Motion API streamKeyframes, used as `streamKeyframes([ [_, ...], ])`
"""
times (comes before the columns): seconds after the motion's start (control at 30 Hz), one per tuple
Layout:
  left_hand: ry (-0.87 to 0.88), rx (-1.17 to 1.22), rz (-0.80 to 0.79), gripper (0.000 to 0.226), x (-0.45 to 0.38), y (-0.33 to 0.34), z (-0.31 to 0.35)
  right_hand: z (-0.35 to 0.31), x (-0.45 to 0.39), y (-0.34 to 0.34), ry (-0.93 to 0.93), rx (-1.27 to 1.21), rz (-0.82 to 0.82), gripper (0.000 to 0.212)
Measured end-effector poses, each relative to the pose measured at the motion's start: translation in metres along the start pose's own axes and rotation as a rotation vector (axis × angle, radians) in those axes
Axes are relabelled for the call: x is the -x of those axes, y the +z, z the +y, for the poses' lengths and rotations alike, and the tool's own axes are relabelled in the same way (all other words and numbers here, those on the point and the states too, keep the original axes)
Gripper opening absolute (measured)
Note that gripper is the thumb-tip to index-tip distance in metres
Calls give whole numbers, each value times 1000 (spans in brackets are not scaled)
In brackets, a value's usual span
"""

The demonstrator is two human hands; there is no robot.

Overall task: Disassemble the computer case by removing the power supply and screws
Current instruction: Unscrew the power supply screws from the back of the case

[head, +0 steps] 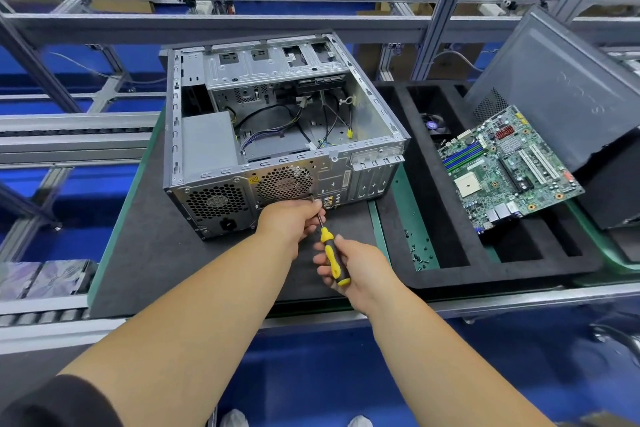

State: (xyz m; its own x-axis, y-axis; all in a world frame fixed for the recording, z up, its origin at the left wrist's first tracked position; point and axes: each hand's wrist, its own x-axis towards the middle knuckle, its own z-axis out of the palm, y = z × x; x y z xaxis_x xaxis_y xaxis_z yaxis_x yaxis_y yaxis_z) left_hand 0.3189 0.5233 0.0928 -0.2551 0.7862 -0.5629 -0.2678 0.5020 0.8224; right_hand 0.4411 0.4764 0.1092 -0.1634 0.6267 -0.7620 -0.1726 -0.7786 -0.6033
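Already the motherboard (pixel 509 170) lies out on the foam tray (pixel 450 274), yet the power supply (pixel 207 146) sits in the computer case (pixel 277 121). Right hand (pixel 349 267) grips the screwdriver (pixel 330 253); left hand (pixel 291 218) apparently pinches its shaft at a rear-panel screw.

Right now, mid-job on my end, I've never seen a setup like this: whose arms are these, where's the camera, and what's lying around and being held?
There is no machine here: a head-worn camera looks down at a person's bare arms. The right hand grips a yellow and black screwdriver; the left hand steadies its shaft near the tip, which meets the rear panel of the open computer case. The power supply sits inside, at the near left corner. To the right, a motherboard lies on a black foam tray, with loose screws on a green strip and a grey side panel propped behind.
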Motion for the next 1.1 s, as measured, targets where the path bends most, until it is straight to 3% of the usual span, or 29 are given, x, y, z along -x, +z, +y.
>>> streamKeyframes([
  [0.2,-17,30,-19,13,1,1,1,-6,1,1,9,67,57,25],
  [0.4,-36,59,-42,9,3,2,1,5,-10,-4,-146,175,106,10],
  [0.67,-49,-68,-37,22,5,1,-6,9,-13,-3,-239,135,142,19],
  [0.8,4,-133,-15,18,3,-1,-7,4,-6,0,-141,87,102,19],
  [0.93,15,-166,1,16,2,-3,-7,-2,-1,2,-2,114,73,37],
  [1.1,14,-119,-27,13,3,-3,-7,-5,-2,4,11,153,86,30],
])
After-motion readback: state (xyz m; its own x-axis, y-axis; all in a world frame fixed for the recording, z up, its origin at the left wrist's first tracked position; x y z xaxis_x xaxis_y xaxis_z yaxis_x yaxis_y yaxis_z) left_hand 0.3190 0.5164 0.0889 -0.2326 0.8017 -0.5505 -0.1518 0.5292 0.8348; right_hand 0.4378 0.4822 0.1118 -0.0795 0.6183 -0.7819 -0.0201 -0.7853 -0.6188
